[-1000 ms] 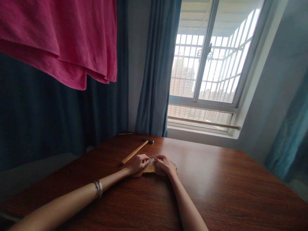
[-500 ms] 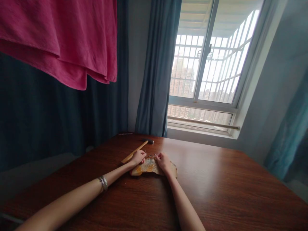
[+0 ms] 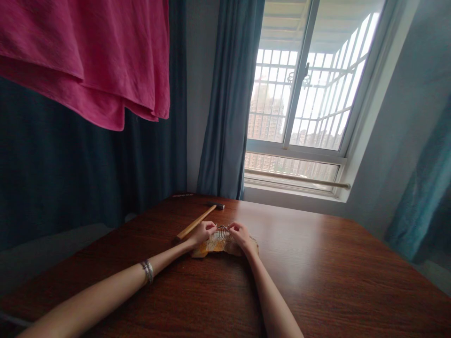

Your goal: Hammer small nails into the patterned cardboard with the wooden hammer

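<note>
Brown table point(image 3: 299, 272), right hand point(image 3: 240, 234) at nails point(image 3: 221, 231)

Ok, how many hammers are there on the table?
1. The hammer lies on the table, along the far side of the left hand; no other shows.

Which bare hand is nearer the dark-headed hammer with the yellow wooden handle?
The left hand, whose forearm wears a silver bracelet, beside the hammer; the right hand, with no bracelet, sits farther off, at the pale, yellow-patched piece.
</note>
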Available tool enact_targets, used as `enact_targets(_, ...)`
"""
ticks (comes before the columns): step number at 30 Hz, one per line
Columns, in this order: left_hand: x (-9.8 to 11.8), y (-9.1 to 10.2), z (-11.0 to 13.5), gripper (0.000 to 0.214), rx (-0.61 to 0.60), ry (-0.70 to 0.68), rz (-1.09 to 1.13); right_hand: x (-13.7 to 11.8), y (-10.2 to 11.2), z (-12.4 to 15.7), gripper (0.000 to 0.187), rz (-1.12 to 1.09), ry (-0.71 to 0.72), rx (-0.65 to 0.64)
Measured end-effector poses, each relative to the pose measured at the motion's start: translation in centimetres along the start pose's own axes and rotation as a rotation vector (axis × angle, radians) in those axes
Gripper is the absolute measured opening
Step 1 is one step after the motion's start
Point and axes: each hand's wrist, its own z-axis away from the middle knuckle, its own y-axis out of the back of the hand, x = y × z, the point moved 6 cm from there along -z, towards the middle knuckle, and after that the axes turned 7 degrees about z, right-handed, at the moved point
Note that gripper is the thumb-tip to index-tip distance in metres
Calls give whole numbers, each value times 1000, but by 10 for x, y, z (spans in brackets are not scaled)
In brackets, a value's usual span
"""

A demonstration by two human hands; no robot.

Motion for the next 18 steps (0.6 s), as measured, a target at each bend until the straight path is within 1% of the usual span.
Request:
enact_targets(4, 20, -1, 12, 25, -56, -106, -116, -8, 2, 5, 17, -69, 68, -73)
enact_targets(9, 28, -5, 18, 21, -100, -163, -280, -17, 2, 10, 14, -107, 121, -127)
enact_targets(13, 34, -6, 20, 22, -97, -229, -321, -15, 2, 11, 15, -118, 115, -120)
enact_targets(18, 42, -5, 23, 26, -92, -331, -294, -9, 0, 7, 21, -137, 99, -93)
